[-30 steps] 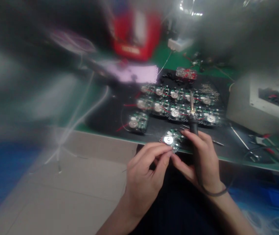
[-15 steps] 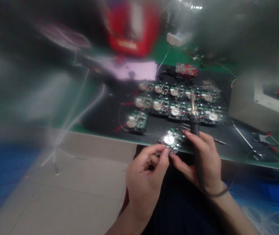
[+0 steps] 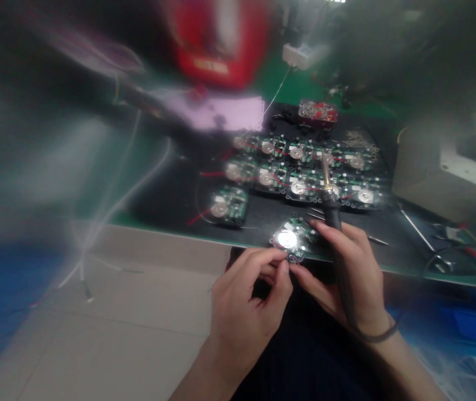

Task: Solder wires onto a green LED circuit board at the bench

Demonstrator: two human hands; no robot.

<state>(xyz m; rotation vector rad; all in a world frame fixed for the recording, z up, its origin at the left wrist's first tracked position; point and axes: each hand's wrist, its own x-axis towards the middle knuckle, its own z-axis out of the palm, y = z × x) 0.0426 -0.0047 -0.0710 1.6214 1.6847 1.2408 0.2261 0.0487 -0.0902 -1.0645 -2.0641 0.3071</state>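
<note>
At the bench's front edge is a green circuit board with a shiny round metal disc facing up. My left hand is closed at the board's lower edge, thumb and forefinger tips close together; what they pinch is too small to make out. My right hand has a soldering iron lodged in it, the metal tip pointing away over the rows of boards. The same hand's thumb and forefinger touch the board's right and lower edges.
Two rows of similar circuit boards with red wires lie behind, and a single board sits to the left. Further back are a small box of metal parts and pink paper. A screwdriver-like rod and a pale equipment box are right.
My left thumb and forefinger have shifted slightly at the board's lower edge and sit a little further apart. The disc's glare is brighter. The camera view has moved a little.
</note>
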